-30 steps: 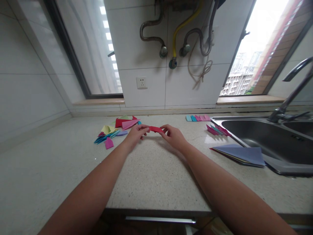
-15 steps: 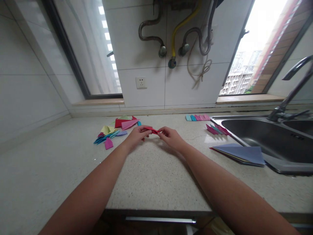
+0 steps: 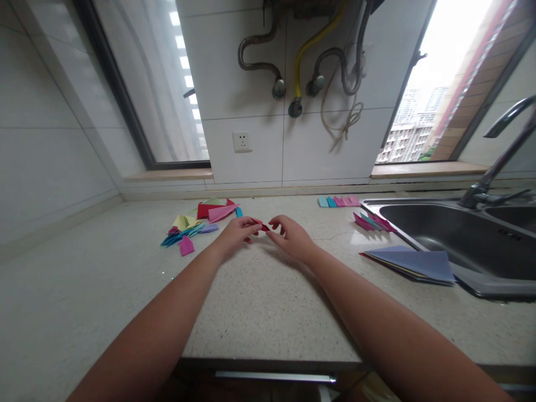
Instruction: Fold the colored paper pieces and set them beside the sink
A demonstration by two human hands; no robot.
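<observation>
A small folded piece of red paper is pinched between the thumb and fingers of my left hand, just above the counter. My right hand is beside the paper's right end with thumb and index finger parted. Its thumb tip is close to the paper's tip; whether they touch I cannot tell. To the left lie folded paper pieces: a pink triangle, a blue stack, a yellow piece and a long pink piece.
On the right, a stack of folded paper sheets lies against the steel sink. Behind it are magenta folded pieces and a row of small blue and pink ones. A faucet rises at far right. The counter ends at the front edge.
My right thumb and index finger have parted from their pinch on the red paper. The paper has tilted down to the right, still in my left hand.
</observation>
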